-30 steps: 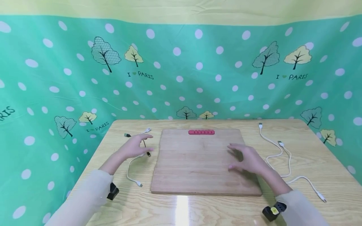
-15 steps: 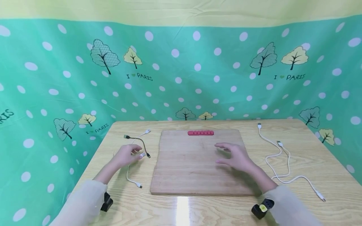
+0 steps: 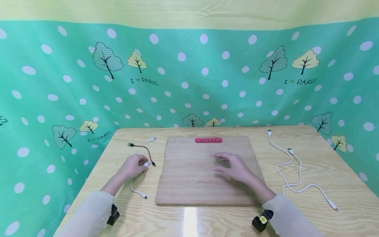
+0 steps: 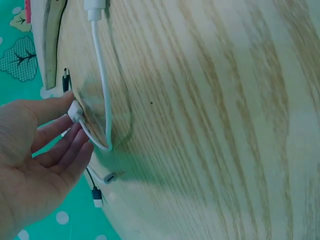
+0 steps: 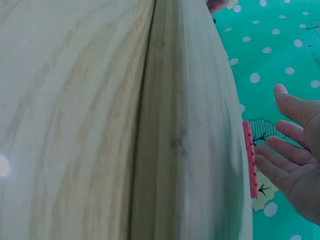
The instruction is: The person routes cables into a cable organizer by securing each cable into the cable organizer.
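Left hand (image 3: 133, 166) pinches a white plug (image 4: 75, 111), seemingly USB, partly hidden; right hand (image 3: 235, 167) spread.

High, forward-and-down head view over the table (image 3: 225, 220); low, close wrist views, board (image 3: 189, 184) apparently in all three

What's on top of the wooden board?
On the board, a red strip lies near the far edge. The right hand hangs above; whatever that hand and its forearm cover can't be seen.

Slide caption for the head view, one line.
Left hand pinches a white cable plug; right hand hovers above a wooden board with a red strip near its far edge.
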Motion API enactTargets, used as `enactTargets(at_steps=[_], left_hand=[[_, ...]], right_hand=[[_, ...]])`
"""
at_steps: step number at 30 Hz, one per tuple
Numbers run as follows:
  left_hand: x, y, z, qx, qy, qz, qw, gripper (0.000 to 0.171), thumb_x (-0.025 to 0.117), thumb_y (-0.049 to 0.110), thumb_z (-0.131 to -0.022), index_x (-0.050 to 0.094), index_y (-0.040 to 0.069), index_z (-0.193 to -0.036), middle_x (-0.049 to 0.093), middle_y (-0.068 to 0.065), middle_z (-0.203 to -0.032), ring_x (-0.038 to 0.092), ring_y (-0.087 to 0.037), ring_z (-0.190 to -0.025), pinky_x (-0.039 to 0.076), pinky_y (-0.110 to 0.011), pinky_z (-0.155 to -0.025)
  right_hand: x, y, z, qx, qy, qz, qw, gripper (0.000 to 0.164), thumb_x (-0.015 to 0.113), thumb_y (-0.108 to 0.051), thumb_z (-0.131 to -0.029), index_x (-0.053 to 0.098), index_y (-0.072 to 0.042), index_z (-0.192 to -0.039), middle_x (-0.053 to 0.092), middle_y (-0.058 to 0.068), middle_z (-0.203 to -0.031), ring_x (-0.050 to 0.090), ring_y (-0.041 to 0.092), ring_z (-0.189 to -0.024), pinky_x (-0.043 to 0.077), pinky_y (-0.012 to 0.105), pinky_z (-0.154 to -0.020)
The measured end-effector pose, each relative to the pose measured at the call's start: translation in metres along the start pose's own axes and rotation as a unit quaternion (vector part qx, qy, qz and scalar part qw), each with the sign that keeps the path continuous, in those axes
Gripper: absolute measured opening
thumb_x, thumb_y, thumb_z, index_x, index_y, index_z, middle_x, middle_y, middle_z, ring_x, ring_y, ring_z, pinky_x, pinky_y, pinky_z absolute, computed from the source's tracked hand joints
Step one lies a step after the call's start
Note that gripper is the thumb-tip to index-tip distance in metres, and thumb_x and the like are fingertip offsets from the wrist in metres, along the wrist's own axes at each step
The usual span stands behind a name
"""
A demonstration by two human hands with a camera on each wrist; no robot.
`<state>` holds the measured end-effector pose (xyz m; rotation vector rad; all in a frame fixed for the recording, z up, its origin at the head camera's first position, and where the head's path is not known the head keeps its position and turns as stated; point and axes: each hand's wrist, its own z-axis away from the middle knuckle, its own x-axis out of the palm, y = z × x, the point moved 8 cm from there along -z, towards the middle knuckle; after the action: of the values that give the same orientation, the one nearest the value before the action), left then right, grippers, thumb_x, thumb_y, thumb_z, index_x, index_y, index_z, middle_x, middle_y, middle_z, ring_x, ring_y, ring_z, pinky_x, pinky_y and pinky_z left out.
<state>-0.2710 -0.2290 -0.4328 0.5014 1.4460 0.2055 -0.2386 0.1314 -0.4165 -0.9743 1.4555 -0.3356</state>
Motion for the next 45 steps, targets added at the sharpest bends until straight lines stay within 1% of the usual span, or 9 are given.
enactTargets(at_steps=[6,16,20,23,30,34,37,41,45], left_hand=[[0.001,-0.001,0.0,0.005,0.006,-0.012,0.9999,0.019,0.072,0.0,-0.082,0.069,-0.004,-0.1,0.068,-0.009,-0.085,0.06,-0.015,-0.077,0.054,-0.028,-0.068],[-0.003,0.002,0.005,0.005,0.013,-0.019,0.9997,0.013,0.072,-0.002,-0.081,0.07,-0.003,-0.094,0.068,-0.009,-0.082,0.061,-0.014,-0.074,0.055,-0.027,-0.067],[-0.006,0.003,0.006,-0.005,0.011,0.008,0.9999,0.016,0.072,-0.002,-0.081,0.07,-0.004,-0.097,0.07,-0.011,-0.085,0.063,-0.016,-0.077,0.058,-0.028,-0.07],[-0.011,0.007,0.007,-0.001,0.013,0.03,0.9995,0.017,0.072,-0.004,-0.081,0.07,-0.005,-0.098,0.071,-0.013,-0.087,0.065,-0.018,-0.079,0.06,-0.03,-0.072],[-0.028,0.019,0.005,0.034,0.027,0.036,0.9984,0.012,0.072,-0.002,-0.082,0.072,-0.006,-0.094,0.072,-0.014,-0.083,0.066,-0.018,-0.075,0.059,-0.027,-0.067],[-0.037,0.025,0.002,0.041,0.028,0.048,0.9976,0.016,0.073,-0.003,-0.081,0.073,-0.007,-0.097,0.074,-0.016,-0.083,0.068,-0.017,-0.072,0.059,-0.024,-0.063],[-0.043,0.03,0.0,0.035,0.022,0.078,0.9961,0.019,0.072,-0.005,-0.081,0.072,-0.009,-0.099,0.075,-0.019,-0.085,0.07,-0.018,-0.071,0.06,-0.025,-0.062],[-0.05,0.041,-0.003,0.025,0.008,0.121,0.9923,0.02,0.07,-0.004,-0.083,0.071,-0.01,-0.102,0.075,-0.021,-0.087,0.072,-0.018,-0.071,0.063,-0.033,-0.066],[-0.055,0.053,-0.008,0.016,0.002,0.127,0.9917,0.022,0.07,-0.002,-0.084,0.072,-0.007,-0.105,0.075,-0.02,-0.09,0.073,-0.017,-0.072,0.063,-0.033,-0.067]], right_hand=[[0.012,-0.007,-0.004,0.005,-0.01,-0.025,1.0,0.046,0.075,-0.017,-0.086,0.061,-0.004,-0.129,0.065,0.015,-0.132,0.063,0.033,-0.121,0.051,0.048,-0.105],[0.029,-0.019,-0.013,0.001,-0.021,-0.076,0.997,0.042,0.073,-0.014,-0.087,0.062,-0.004,-0.126,0.067,0.016,-0.128,0.064,0.034,-0.118,0.052,0.047,-0.104],[0.035,-0.024,-0.016,0.001,-0.03,-0.096,0.995,0.041,0.073,-0.014,-0.086,0.063,-0.003,-0.125,0.067,0.017,-0.127,0.065,0.034,-0.117,0.053,0.046,-0.104],[0.041,-0.027,-0.018,-0.002,-0.039,-0.103,0.994,0.041,0.073,-0.017,-0.087,0.063,-0.003,-0.124,0.067,0.018,-0.126,0.066,0.033,-0.116,0.054,0.043,-0.102],[0.057,-0.037,-0.023,-0.02,-0.061,-0.144,0.987,0.043,0.072,-0.019,-0.088,0.061,0.001,-0.125,0.066,0.022,-0.126,0.065,0.036,-0.116,0.055,0.038,-0.101],[0.066,-0.043,-0.026,-0.024,-0.073,-0.169,0.983,0.043,0.071,-0.019,-0.089,0.061,0.003,-0.125,0.066,0.023,-0.126,0.066,0.036,-0.115,0.056,0.036,-0.1],[0.072,-0.047,-0.028,-0.024,-0.082,-0.188,0.978,0.042,0.071,-0.018,-0.09,0.061,0.003,-0.125,0.066,0.024,-0.125,0.066,0.035,-0.114,0.056,0.034,-0.099],[0.077,-0.054,-0.029,-0.017,-0.092,-0.221,0.971,0.042,0.071,-0.018,-0.09,0.061,0.004,-0.125,0.065,0.025,-0.125,0.066,0.036,-0.115,0.057,0.031,-0.099],[0.083,-0.057,-0.03,-0.002,-0.1,-0.242,0.965,0.042,0.071,-0.018,-0.09,0.061,0.003,-0.125,0.064,0.025,-0.126,0.066,0.036,-0.115,0.056,0.025,-0.098]])
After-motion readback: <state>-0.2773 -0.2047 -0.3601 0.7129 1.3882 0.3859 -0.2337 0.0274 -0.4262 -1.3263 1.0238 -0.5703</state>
